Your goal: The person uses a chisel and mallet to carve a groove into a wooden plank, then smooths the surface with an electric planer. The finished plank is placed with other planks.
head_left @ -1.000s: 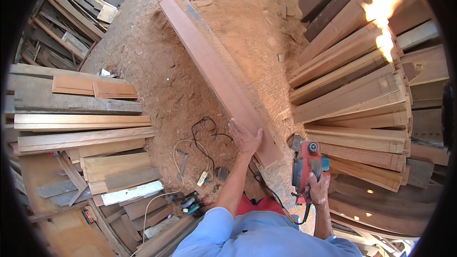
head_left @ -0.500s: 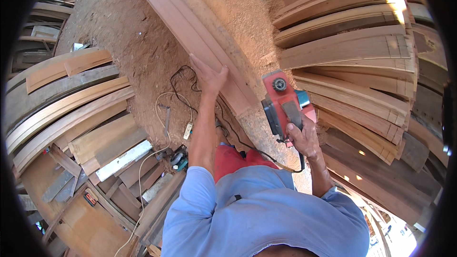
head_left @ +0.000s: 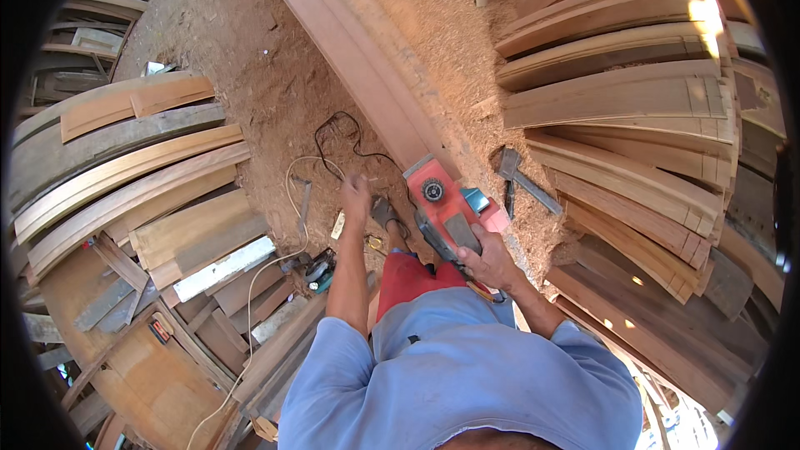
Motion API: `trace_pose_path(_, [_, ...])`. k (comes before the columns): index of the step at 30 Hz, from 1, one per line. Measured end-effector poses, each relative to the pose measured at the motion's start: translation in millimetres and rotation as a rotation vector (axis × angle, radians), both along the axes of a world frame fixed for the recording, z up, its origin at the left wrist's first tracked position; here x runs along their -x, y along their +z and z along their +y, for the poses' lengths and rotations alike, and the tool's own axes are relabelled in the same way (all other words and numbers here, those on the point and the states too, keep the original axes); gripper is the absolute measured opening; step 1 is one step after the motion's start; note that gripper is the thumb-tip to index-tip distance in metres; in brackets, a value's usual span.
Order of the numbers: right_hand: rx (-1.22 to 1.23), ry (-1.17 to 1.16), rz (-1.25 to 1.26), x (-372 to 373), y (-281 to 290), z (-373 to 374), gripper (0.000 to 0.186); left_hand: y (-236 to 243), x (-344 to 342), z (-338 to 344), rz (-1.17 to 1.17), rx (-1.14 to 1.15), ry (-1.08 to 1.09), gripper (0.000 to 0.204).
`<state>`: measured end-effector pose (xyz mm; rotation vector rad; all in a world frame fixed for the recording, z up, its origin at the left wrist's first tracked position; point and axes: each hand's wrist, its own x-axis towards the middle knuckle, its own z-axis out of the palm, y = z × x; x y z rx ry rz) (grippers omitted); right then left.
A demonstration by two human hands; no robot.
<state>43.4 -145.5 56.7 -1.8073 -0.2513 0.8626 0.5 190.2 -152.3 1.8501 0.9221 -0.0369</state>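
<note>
My right hand [head_left: 493, 260] is closed round the rear handle of a red electric planer [head_left: 450, 210]. The planer's front end is over the near end of a long reddish-brown plank [head_left: 367, 75]; from above I cannot tell whether its sole touches the wood. My left hand [head_left: 357, 193] is off the plank, to the left of the planer, near a black cord [head_left: 360, 148]. Its fingers are loosely bent and partly hidden, the thumb stands apart, and I see nothing held in it.
A hammer [head_left: 529, 182] lies on shavings right of the planer. Stacked boards [head_left: 617, 104] stand to the right, more boards [head_left: 125, 187] to the left. A pale cable [head_left: 250, 317], a white power strip [head_left: 337, 225] and a dark and teal power tool [head_left: 319, 271] lie by my left forearm.
My left hand has lifted off the plank and drawn back toward me. My right hand has brought the planer leftward to the plank's near end, uncovering the hammer.
</note>
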Motion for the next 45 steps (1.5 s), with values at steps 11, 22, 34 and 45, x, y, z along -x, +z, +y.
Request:
trace_pose_path(11, [0.094,-0.105,-0.129,-13.4,-14.6,46.3,0.070,43.6,73.6,-134.3,0.202,0.075,-0.924,0.044])
trace_pose_path(22, [0.068,-0.150,-0.130,-56.1,-10.9,95.0,0.075,-40.6,128.9,-151.4,0.314,-0.032,-1.396,0.075])
trace_pose_path(34, [0.083,-0.130,-0.217,-89.9,-20.9,127.9,0.063,-18.3,128.8,-112.6,0.411,0.058,-1.029,0.061])
trace_pose_path(45, [0.014,-0.172,-0.273,-131.4,-17.6,165.8,0.063,-13.0,139.6,-46.6,0.373,-0.044,-0.707,0.041])
